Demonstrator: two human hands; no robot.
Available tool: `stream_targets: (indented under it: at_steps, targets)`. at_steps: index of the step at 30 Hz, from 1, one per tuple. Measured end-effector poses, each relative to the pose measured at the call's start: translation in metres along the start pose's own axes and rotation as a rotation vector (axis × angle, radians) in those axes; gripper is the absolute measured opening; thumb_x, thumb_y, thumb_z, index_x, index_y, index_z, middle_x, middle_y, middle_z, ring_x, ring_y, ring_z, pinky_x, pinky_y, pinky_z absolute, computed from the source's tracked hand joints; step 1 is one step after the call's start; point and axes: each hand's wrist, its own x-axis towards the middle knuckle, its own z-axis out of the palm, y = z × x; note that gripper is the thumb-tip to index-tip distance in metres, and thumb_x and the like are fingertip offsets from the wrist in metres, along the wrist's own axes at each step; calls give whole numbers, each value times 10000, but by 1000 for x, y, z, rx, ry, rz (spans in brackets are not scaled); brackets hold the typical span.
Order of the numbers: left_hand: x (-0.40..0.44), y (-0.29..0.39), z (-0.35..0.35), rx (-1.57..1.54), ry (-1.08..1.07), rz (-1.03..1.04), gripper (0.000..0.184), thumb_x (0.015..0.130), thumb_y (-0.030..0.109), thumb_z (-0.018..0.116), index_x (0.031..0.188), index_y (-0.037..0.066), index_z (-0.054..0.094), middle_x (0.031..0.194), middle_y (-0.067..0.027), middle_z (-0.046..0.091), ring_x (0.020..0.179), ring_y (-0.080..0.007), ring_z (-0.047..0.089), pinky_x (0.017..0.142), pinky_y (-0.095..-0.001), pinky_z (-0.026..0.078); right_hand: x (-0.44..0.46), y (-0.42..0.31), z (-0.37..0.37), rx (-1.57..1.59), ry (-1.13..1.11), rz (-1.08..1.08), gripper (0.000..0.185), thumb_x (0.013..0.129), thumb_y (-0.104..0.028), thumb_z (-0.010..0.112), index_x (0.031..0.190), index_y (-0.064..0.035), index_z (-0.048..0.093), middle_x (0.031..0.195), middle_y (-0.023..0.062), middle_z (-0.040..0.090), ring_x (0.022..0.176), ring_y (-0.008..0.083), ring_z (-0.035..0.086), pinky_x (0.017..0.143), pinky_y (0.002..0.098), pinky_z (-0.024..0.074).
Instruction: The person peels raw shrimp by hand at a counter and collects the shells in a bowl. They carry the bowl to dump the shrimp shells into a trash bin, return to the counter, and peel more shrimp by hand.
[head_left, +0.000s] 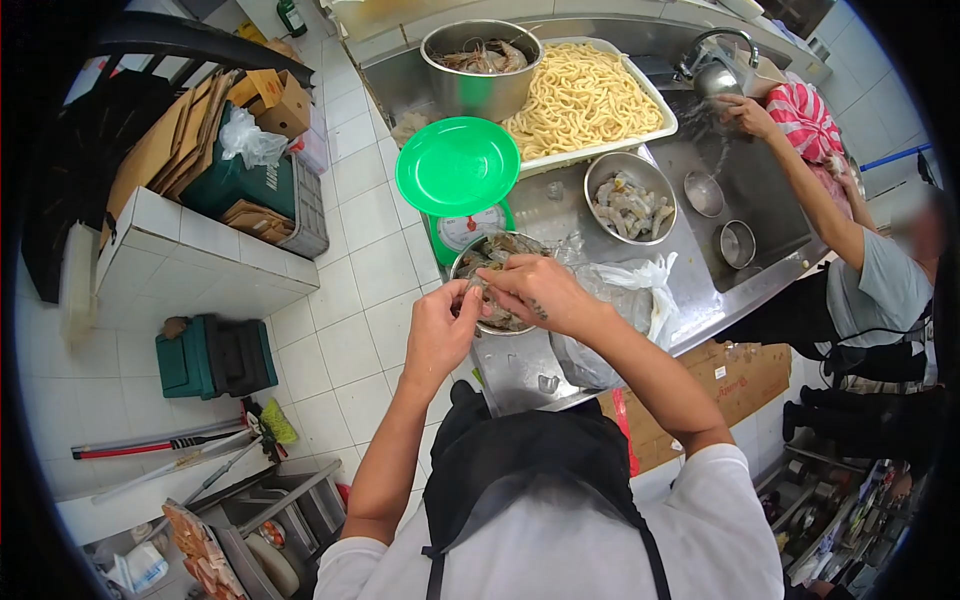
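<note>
Both my hands meet over a metal bowl (pixel 458 270) holding grey shrimp or shrimp shells. My left hand (pixel 440 330) pinches a shrimp (pixel 479 286) between thumb and fingers. From the right, my right hand (pixel 548 292) also grips this shrimp, its fingers closed and partly hiding it. Just beyond the bowl stands a green kitchen scale (pixel 472 228) with a round green plate (pixel 458 165) on top. A second metal bowl (pixel 640 241), to the right, contains peeled shrimp. Nearer me, a clear plastic bag (pixel 590 355) lies beside my right wrist.
A steel pot (pixel 478 97) of whole shrimp and a white tray (pixel 668 125) of thick noodles stand at the back. At right, a co-worker's hand (pixel 748 117) holds a metal vessel (pixel 715 80) by the running faucet (pixel 722 35). Small bowls (pixel 704 193) lie in the sink.
</note>
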Motion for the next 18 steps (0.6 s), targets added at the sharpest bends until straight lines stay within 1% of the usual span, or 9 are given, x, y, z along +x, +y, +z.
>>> stream_targets:
  at_steps: [1, 2, 7, 11, 13, 14, 16, 17, 18]
  targets:
    - [0, 0, 0, 2, -5, 5, 235, 939, 151, 509, 886, -42, 633, 716, -44, 649, 650, -60, 551, 599, -228, 445, -1, 1, 2, 16, 13, -10, 292, 769, -88, 630, 1047, 3, 629, 709, 163, 587, 660, 327, 582, 604, 424, 483]
    - [0, -1, 1, 2, -5, 6, 235, 939, 151, 509, 886, -42, 633, 716, -44, 649, 650, -60, 551, 599, -228, 445, -1, 2, 3, 15, 14, -11, 292, 769, -88, 630, 1047, 3, 629, 709, 163, 587, 660, 327, 582, 604, 424, 483]
    - [1, -7, 3, -40, -20, -2, 239, 944, 148, 503, 890, -50, 626, 720, -42, 645, 649, -58, 547, 605, -228, 447, -3, 1, 4, 107, 29, 10, 285, 760, -29, 606, 1041, 16, 611, 695, 150, 576, 680, 307, 580, 610, 396, 479]
    - [3, -11, 2, -70, -35, -5, 238, 946, 143, 497, 890, -50, 623, 715, -33, 636, 652, -56, 539, 615, -225, 445, -5, 4, 8, 149, 53, 38, 269, 753, -8, 598, 1021, 17, 612, 700, 142, 582, 695, 295, 578, 610, 396, 472]
    - [3, -13, 1, -80, -52, -11, 236, 949, 145, 494, 895, -47, 620, 712, -22, 626, 655, -53, 532, 618, -222, 438, -5, 5, 10, 184, 131, 48, 235, 758, -3, 594, 990, 6, 627, 699, 137, 594, 679, 286, 589, 615, 381, 475]
    - [3, -15, 1, -80, -51, -11, 236, 949, 145, 494, 895, -47, 620, 712, -22, 626, 655, -53, 532, 618, -222, 438, -5, 6, 10, 184, 131, 48, 235, 758, -3, 594, 990, 6, 627, 699, 137, 594, 679, 286, 589, 615, 381, 475]
    - [4, -18, 0, -87, -71, 36, 237, 952, 153, 492, 907, -42, 619, 710, -15, 619, 655, -52, 525, 613, -218, 430, -6, 7, 8, 246, 110, 160, 184, 807, 3, 595, 983, -14, 645, 717, 156, 611, 620, 267, 601, 572, 345, 467]
    - [5, -20, -1, -87, -73, 36, 237, 952, 153, 492, 907, -42, 619, 710, -15, 619, 655, -52, 525, 613, -218, 430, -6, 8, 6, 245, 111, 162, 184, 807, 3, 595, 983, -14, 645, 717, 156, 611, 620, 267, 601, 572, 345, 467]
    - [6, -21, -2, -98, -94, 32, 240, 953, 159, 493, 913, -41, 619, 712, -14, 619, 655, -53, 525, 611, -218, 429, -7, 9, 5, 342, 58, 299, 182, 808, -13, 610, 985, -21, 653, 732, 152, 628, 611, 259, 603, 577, 340, 471]
